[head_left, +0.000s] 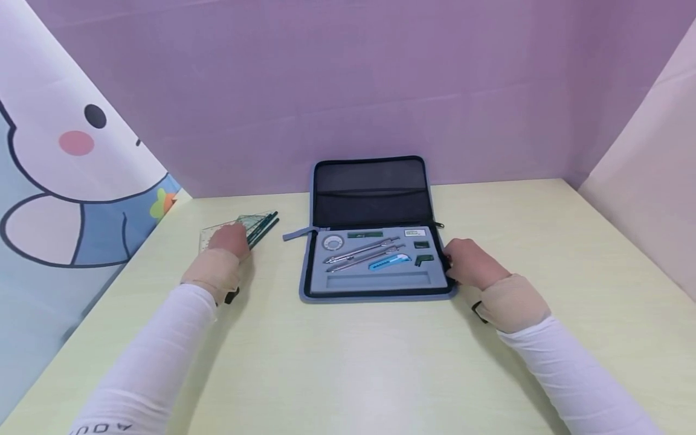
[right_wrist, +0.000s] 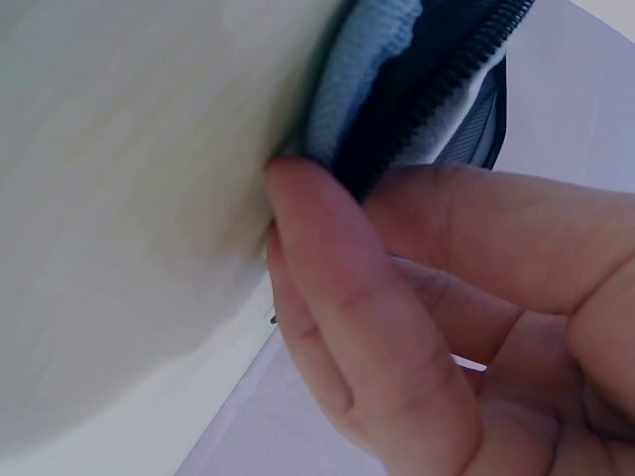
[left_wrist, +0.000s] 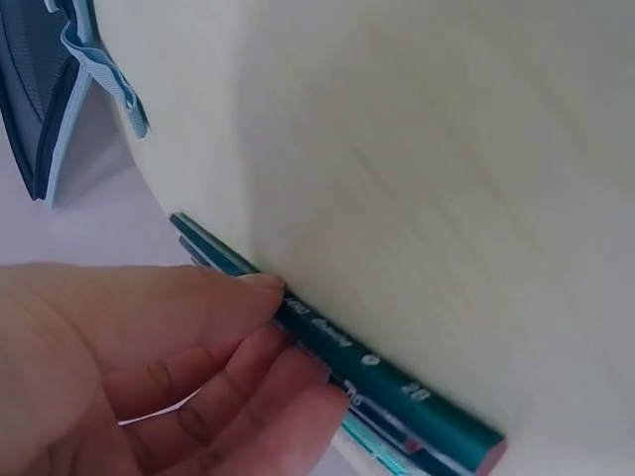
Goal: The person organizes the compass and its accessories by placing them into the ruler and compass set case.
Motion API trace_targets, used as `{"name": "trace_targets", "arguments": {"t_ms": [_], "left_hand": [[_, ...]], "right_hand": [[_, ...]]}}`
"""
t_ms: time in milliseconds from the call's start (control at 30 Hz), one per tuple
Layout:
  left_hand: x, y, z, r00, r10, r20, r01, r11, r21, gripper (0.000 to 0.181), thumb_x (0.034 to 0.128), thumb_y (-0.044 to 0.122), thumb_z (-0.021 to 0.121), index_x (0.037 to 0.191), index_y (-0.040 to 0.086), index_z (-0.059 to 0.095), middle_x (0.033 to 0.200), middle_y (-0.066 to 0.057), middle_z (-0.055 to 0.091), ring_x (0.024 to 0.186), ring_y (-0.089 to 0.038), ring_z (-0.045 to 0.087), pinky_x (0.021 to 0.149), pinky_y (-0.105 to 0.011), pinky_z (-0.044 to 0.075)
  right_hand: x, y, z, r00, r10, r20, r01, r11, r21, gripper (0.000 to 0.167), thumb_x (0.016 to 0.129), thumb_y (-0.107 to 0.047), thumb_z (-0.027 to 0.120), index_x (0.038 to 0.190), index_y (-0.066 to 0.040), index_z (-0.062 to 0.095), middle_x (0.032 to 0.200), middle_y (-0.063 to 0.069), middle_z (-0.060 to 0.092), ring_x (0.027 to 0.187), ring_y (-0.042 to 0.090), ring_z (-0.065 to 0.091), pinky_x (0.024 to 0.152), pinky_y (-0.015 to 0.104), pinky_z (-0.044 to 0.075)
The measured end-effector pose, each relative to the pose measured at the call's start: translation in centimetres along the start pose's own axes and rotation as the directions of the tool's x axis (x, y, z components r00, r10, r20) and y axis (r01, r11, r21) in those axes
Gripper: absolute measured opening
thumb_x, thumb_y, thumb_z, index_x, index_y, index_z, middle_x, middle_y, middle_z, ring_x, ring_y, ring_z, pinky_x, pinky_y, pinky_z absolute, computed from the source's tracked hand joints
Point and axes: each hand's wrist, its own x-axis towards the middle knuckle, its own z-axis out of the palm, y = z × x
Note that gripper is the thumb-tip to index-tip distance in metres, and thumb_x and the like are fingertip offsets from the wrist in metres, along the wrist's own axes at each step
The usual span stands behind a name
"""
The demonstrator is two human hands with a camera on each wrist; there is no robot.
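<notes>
On the left of the table my left hand [head_left: 231, 240] holds dark green pencils [head_left: 264, 232], with clear plastic drawing rulers [head_left: 205, 237] beneath and beside it. The left wrist view has the thumb and fingers pinching the printed pencils [left_wrist: 397, 382]. A blue zip case [head_left: 306, 279] lies unfolded at the middle. My right hand [head_left: 474, 264] pinches its right edge; in the right wrist view the fingers grip the blue fabric border [right_wrist: 342, 109] near the black zip [right_wrist: 437, 109].
Grey foam [head_left: 321, 284] in the case holds two metal compasses [head_left: 361, 249], a light blue cutter [head_left: 389, 261], a white eraser [head_left: 415, 232], a round white disc [head_left: 333, 243] and small green pieces. A fabric strap [head_left: 298, 234] sticks out left. A purple cloth [head_left: 370, 90] hangs behind.
</notes>
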Motion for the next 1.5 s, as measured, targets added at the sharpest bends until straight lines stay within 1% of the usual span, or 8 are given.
{"name": "trace_targets", "arguments": {"t_ms": [300,467,600,833,967,1133,1333,1500], "left_hand": [[0.2,-0.6,0.8,1.0,0.017,0.008,-0.017,1.0,-0.006,0.029,0.0822,0.0,0.051,0.106,-0.015,0.055,0.103,-0.032,0.059,0.096,-0.046,0.058,0.085,-0.053,0.046],[0.1,-0.3,0.7,0.999,0.042,0.008,-0.042,0.999,-0.007,0.026,0.0824,0.0,0.052,0.104,-0.013,0.057,0.103,-0.03,0.061,0.095,-0.044,0.058,0.085,-0.052,0.047],[-0.2,0.6,0.1,0.997,0.083,-0.008,-0.083,0.997,-0.004,0.018,0.0821,0.0,0.054,0.095,-0.009,0.061,0.095,-0.025,0.064,0.087,-0.038,0.06,0.08,-0.049,0.048],[-0.8,3.2,-0.7,0.987,0.16,-0.035,-0.159,0.987,0.006,0.009,0.0803,-0.001,0.058,0.086,-0.005,0.065,0.08,-0.017,0.066,0.07,-0.029,0.06,0.067,-0.041,0.049],[-1.0,4.4,-0.8,0.975,0.212,-0.06,-0.212,0.977,0.005,0.01,0.0781,-0.002,0.058,0.085,-0.004,0.065,0.077,-0.016,0.066,0.067,-0.028,0.059,0.062,-0.04,0.049],[-1.9,6.3,-1.2,0.96,0.265,-0.09,-0.267,0.964,-0.009,0.011,0.0783,-0.003,0.057,0.085,-0.002,0.066,0.077,-0.014,0.067,0.065,-0.027,0.059,0.06,-0.04,0.049],[-2.9,8.5,-1.4,0.928,0.346,-0.135,-0.349,0.937,0.002,0.011,0.0792,-0.005,0.055,0.084,-0.001,0.065,0.078,-0.013,0.067,0.069,-0.028,0.061,0.063,-0.039,0.05],[-3.6,10.4,-1.2,0.906,0.405,-0.124,-0.407,0.913,0.01,0.013,0.0823,-0.004,0.055,0.086,-0.001,0.067,0.082,-0.012,0.067,0.074,-0.027,0.062,0.07,-0.039,0.051]], "right_hand": [[-0.1,-0.1,0.0,1.0,-0.005,-0.006,0.005,1.0,0.027,0.03,0.079,0.011,0.058,0.108,0.018,0.058,0.092,0.023,0.063,0.073,0.023,0.06,0.059,0.029,0.053],[-0.1,0.0,0.0,1.0,-0.003,-0.008,0.004,0.999,0.038,0.03,0.079,0.012,0.057,0.108,0.018,0.058,0.094,0.024,0.062,0.074,0.023,0.06,0.059,0.029,0.054],[-0.1,0.0,-0.1,1.0,-0.007,-0.01,0.007,1.0,0.026,0.03,0.079,0.012,0.057,0.109,0.019,0.058,0.094,0.025,0.063,0.074,0.023,0.06,0.06,0.03,0.053],[-0.2,0.1,0.0,1.0,-0.012,-0.014,0.012,0.999,0.031,0.031,0.079,0.012,0.057,0.108,0.019,0.058,0.093,0.024,0.062,0.073,0.024,0.06,0.06,0.029,0.053],[-0.2,0.1,0.1,1.0,-0.015,-0.016,0.015,0.999,0.038,0.03,0.079,0.012,0.058,0.108,0.019,0.058,0.094,0.024,0.062,0.073,0.023,0.06,0.06,0.029,0.054],[-0.1,0.1,0.1,1.0,-0.019,-0.02,0.02,0.999,0.034,0.03,0.079,0.012,0.058,0.108,0.018,0.058,0.091,0.023,0.063,0.073,0.023,0.06,0.06,0.03,0.053],[-0.1,0.2,0.1,1.0,-0.02,-0.019,0.021,0.999,0.039,0.031,0.079,0.012,0.057,0.109,0.019,0.057,0.094,0.026,0.062,0.075,0.025,0.061,0.061,0.03,0.054],[-0.2,0.2,0.1,1.0,-0.017,-0.018,0.018,0.999,0.043,0.032,0.079,0.012,0.057,0.11,0.02,0.056,0.096,0.027,0.062,0.075,0.025,0.061,0.061,0.03,0.054]]}}
